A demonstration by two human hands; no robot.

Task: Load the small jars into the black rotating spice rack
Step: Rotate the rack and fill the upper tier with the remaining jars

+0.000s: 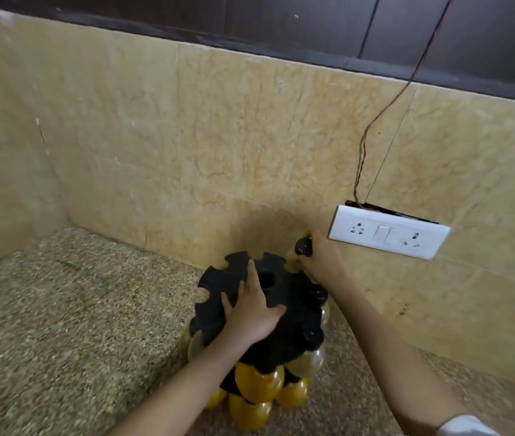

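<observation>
Loaded jars [257, 383] sit below my left fingers [252, 272], spread flat to steady the rack [227, 278], while my right fingers [316, 247] clasp another jar [303, 246].

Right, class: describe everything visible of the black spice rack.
The spice rack is matte black, plastic-looking; its round top has a notched rim and a centre hole. It stands upright on the speckled counter. Yellow-filled jars sit in lower tiers. The left hand rests flat on top; the right hand holds a jar beside its far edge.
</observation>
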